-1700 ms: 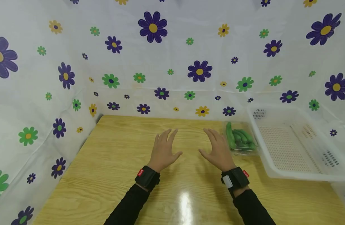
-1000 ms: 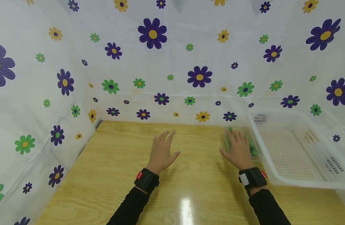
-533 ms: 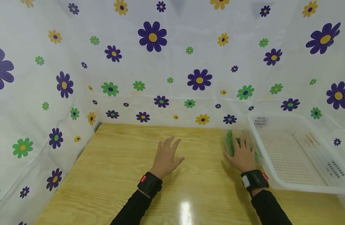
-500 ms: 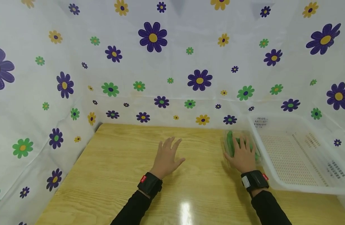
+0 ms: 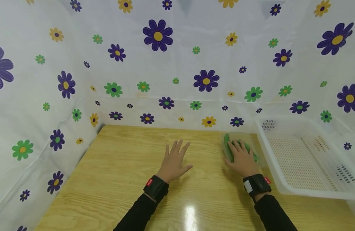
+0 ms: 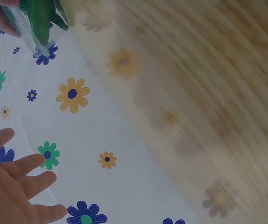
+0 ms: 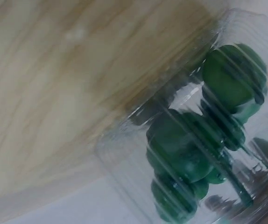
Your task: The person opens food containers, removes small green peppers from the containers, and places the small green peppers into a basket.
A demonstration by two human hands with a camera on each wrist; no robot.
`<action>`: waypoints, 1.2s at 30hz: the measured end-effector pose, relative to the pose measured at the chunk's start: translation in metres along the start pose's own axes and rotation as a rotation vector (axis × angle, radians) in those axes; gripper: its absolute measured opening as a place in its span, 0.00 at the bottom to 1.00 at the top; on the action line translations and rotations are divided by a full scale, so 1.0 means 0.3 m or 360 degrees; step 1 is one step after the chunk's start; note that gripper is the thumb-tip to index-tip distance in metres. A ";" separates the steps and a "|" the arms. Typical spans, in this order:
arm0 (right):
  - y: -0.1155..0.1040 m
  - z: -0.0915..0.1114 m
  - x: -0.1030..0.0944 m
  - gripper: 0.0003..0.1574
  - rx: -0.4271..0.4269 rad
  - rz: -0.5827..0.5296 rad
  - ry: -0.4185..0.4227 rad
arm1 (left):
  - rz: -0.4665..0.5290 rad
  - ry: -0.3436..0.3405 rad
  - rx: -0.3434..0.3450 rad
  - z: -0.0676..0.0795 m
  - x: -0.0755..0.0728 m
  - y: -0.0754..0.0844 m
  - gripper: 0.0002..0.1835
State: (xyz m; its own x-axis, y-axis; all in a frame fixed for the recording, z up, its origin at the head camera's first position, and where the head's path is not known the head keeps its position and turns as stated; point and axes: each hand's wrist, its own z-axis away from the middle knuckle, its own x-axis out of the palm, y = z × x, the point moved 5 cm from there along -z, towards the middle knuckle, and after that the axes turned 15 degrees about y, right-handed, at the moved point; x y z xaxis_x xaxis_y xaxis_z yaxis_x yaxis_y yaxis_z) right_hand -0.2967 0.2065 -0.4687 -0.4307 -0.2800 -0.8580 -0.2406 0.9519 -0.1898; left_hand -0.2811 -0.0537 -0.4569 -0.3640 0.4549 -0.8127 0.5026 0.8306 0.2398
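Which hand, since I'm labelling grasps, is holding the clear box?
The right hand, gripping the box beside the white basket. The left hand holds nothing and hovers over the table.

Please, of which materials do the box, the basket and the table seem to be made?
Box: probably thin, clear plastic, shiny; it catches highlights and green vegetables show through.
Basket: probably moulded plastic, white and smooth; its rim is rounded and its floor perforated.
Table: wood or imitation, glossy; it shows grain lines and a bright reflection, but I cannot tell which.
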 end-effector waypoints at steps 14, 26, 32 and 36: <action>-0.231 -0.007 0.051 0.45 -0.0424 -0.0163 0.0071 | -0.0078 -0.0037 -0.0008 -0.021 -0.019 0.008 0.44; -0.354 0.051 0.012 0.42 -0.0740 -0.0434 -0.0073 | -0.0066 -0.0023 0.0072 -0.028 -0.009 0.030 0.35; -0.359 0.108 -0.007 0.42 -0.0816 -0.0416 -0.0086 | -0.0026 -0.0241 0.0105 0.010 0.023 0.034 0.32; -0.355 0.109 -0.027 0.43 -0.0856 -0.0425 -0.0012 | -0.0060 -0.0253 0.0131 0.015 0.012 0.030 0.34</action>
State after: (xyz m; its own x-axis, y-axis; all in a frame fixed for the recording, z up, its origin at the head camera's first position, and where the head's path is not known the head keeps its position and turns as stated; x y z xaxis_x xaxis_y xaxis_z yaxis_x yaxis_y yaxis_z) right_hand -0.2391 0.1114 -0.4571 -0.2891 -0.4980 -0.8176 -0.7471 0.6514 -0.1325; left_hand -0.2744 -0.0459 -0.4601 -0.2586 0.3623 -0.8954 0.5559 0.8139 0.1688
